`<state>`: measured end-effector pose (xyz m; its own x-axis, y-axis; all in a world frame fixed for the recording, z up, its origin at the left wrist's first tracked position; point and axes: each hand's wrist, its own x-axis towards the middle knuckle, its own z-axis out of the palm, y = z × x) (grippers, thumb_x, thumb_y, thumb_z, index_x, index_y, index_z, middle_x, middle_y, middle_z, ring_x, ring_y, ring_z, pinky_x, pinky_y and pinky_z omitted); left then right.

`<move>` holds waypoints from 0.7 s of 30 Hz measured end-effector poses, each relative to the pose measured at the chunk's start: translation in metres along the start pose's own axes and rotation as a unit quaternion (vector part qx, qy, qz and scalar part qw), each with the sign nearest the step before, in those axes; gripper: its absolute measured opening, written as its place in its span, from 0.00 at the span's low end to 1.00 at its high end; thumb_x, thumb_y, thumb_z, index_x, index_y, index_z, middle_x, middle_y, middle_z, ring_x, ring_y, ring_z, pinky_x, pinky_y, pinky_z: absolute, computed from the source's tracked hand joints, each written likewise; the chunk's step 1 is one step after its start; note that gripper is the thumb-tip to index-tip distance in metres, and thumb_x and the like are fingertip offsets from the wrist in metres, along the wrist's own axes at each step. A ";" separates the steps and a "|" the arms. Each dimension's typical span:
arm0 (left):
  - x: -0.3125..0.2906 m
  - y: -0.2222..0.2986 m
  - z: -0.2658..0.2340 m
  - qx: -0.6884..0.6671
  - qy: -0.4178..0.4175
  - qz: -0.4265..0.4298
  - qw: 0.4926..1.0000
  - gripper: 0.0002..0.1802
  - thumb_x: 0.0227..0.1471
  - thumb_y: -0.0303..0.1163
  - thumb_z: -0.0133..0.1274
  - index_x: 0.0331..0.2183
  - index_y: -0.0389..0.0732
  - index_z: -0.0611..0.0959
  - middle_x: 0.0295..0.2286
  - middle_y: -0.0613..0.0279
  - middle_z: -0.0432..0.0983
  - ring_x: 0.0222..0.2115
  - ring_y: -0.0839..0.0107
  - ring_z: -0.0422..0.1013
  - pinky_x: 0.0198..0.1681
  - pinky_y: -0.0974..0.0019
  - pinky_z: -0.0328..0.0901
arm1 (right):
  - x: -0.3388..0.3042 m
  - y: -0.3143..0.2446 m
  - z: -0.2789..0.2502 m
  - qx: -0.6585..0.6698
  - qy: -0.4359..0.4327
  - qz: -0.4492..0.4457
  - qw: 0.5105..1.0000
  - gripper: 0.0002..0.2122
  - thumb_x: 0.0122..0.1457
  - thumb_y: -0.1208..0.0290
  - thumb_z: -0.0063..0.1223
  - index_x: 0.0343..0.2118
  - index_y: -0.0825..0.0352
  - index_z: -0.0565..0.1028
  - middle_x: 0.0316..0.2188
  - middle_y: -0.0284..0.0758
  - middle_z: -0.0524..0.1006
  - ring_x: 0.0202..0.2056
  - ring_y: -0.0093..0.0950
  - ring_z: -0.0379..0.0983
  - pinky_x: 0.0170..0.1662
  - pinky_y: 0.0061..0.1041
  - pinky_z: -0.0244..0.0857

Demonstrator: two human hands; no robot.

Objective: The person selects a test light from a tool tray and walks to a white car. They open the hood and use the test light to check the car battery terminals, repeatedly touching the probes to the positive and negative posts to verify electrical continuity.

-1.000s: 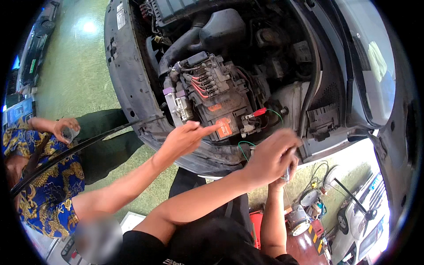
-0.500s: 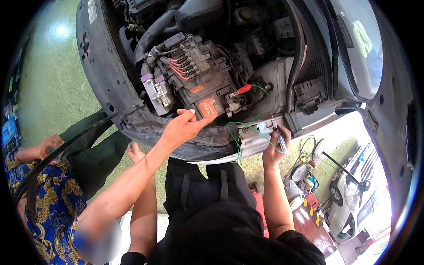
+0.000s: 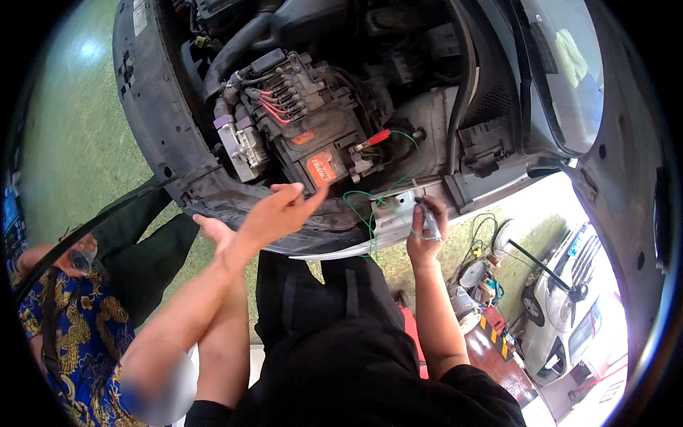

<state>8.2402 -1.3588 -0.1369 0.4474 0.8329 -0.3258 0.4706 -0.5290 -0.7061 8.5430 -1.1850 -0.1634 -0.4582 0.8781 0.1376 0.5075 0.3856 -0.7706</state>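
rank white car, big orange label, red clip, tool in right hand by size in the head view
1. White car
2. Big orange label
3. Red clip and tool: unsure, the right hand partly covers the tool.

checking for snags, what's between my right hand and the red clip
In the head view, the green wire and the pale bodywork edge lie between your right hand and the red clip.

Seems to be a car repair workshop. Can be recognised by the car (image 3: pixel 146 92) with its engine bay (image 3: pixel 434 114) exposed, and by the red clip (image 3: pixel 376 139) with green wire (image 3: pixel 417 151) near the battery (image 3: pixel 321 169). Notice also a second, white car (image 3: pixel 562 313), a greenish floor (image 3: pixel 85 99), loose cable (image 3: pixel 482 238) and yellow-black stripes (image 3: pixel 492 334).
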 end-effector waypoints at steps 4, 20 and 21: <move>-0.099 0.003 0.030 0.331 -0.043 0.128 0.934 0.15 0.68 0.36 0.51 0.50 0.38 0.78 0.34 0.68 0.74 0.36 0.78 0.69 0.45 0.73 0.67 | 0.021 -0.052 0.005 0.010 -0.093 -0.093 0.991 0.11 0.57 0.80 0.64 0.43 0.68 0.79 0.38 0.42 0.82 0.40 0.41 0.81 0.45 0.35 0.74; -0.054 0.188 0.091 0.322 -0.068 0.896 0.299 0.37 0.71 0.54 0.41 0.56 0.26 0.76 0.55 0.46 0.77 0.52 0.52 0.76 0.56 0.54 0.70 | 0.034 -0.055 0.057 0.025 -0.112 0.008 0.993 0.10 0.65 0.77 0.61 0.47 0.70 0.79 0.37 0.37 0.85 0.39 0.25 0.81 0.45 0.26 0.74; -0.054 0.183 0.090 0.312 -0.034 0.903 0.294 0.36 0.71 0.54 0.41 0.56 0.26 0.76 0.55 0.46 0.77 0.52 0.52 0.76 0.56 0.54 0.70 | 0.039 -0.068 0.062 0.091 -0.098 0.038 0.990 0.11 0.63 0.77 0.61 0.48 0.68 0.80 0.41 0.41 0.83 0.43 0.37 0.82 0.49 0.32 0.74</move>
<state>8.2334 -1.4857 -0.3049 -0.4866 -0.7017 -0.5204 -0.7279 -0.0038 0.6857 8.4453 -1.1943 -0.1435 -0.5665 0.8233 -0.0350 0.4138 0.2475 -0.8761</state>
